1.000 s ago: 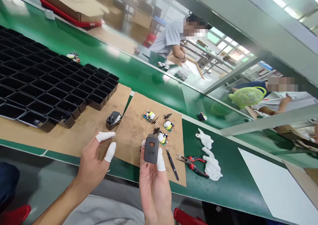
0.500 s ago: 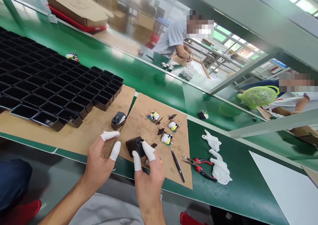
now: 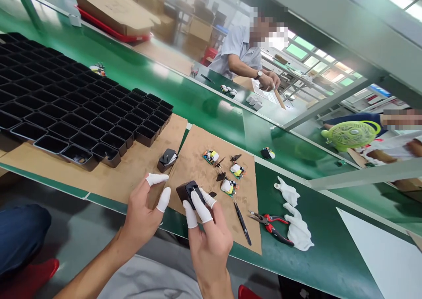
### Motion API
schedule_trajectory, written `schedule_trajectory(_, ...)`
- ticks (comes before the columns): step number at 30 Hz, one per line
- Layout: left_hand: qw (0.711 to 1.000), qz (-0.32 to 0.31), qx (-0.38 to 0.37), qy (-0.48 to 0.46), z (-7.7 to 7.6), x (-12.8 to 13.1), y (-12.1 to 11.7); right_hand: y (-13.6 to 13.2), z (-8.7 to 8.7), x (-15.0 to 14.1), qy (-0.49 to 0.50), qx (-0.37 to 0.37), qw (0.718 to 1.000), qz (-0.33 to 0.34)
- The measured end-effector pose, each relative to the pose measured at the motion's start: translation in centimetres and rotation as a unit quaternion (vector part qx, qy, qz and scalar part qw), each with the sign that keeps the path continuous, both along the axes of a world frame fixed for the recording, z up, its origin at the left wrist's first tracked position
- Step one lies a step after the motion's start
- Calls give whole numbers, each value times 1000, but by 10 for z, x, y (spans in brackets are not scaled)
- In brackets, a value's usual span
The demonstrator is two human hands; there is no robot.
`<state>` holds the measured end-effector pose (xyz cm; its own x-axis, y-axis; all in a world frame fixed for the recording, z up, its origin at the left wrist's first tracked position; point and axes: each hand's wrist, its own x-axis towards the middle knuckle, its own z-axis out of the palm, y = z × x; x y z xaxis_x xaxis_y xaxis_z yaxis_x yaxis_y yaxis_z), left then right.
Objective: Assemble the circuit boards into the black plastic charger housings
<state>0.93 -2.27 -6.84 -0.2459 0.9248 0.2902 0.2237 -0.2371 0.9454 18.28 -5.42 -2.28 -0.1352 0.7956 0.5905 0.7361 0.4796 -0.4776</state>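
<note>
White finger covers sit on the thumb and forefinger of my left hand (image 3: 143,211), which is held open with nothing between the fingertips. My right hand (image 3: 211,235), also in white finger covers, grips a black plastic charger case (image 3: 184,190) over the cardboard, its fingers across the near side. Just beyond my left fingertips stands another black plug charger (image 3: 167,159) with its prongs up. Several small circuit boards (image 3: 228,186) with white and yellow parts and black plug pieces lie right of the held case. Tweezers (image 3: 242,223) rest near my right hand.
Rows of open black cases (image 3: 52,143) fill the left side. Red-handled pliers (image 3: 275,228) and crumpled white finger covers (image 3: 299,228) lie on the right. Across the green bench (image 3: 227,127) a co-worker (image 3: 237,55) handles parts; a green fan (image 3: 352,134) stands at the far right.
My right fingers have shifted on the case, the forefinger now lying across its face. My left hand keeps its open pose. The co-worker's hands have moved right; the whole view has shifted slightly.
</note>
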Motion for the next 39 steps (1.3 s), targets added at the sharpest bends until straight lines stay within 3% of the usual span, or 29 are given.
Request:
schedule_trajectory(7, 1000, 1, -1, 1, 3, 0, 1, 8, -16, -6, -30, -20, 999, -14)
schedule_trajectory(13, 1000, 1, 9, 14, 6, -1, 0, 5, 8, -6, 37, 30, 998, -27)
schedule_trajectory(16, 1000, 0, 9, 12, 6, -1, -1, 3, 10, -6, 43, 31, 998, -31)
schedule_trajectory(23, 1000, 0, 6, 2, 4, 0, 0, 3, -16, -7, -10, -43, 999, 4)
schedule_trajectory(26, 1000, -1, 8, 4, 4, -1, 0, 2, -14, -8, 104, -96, 990, -13)
schedule_trajectory(28, 1000, 1, 13, 3, 3, -2, 0, 2, -7, -8, 288, -150, 944, -68)
schedule_trajectory(29, 1000, 1, 16, 4, 3, -2, 0, 2, -2, -7, 395, -174, 896, -101)
schedule_trajectory(31, 1000, 2, 21, 10, 2, -3, -2, 2, 10, -4, 585, -201, 772, -151)
schedule_trajectory(33, 1000, -1, 22, 18, 1, -4, -3, 4, 23, 1, 704, -216, 658, -155)
schedule_trajectory(34, 1000, -1, 20, 20, 1, -4, -4, 5, 29, 4, 739, -225, 617, -148)
schedule_trajectory(36, 1000, -1, 18, 21, -1, -5, -5, 8, 37, 10, 778, -241, 565, -131)
schedule_trajectory(39, 999, 3, 19, 28, -3, -4, -5, 11, 35, 15, 795, -243, 546, -105)
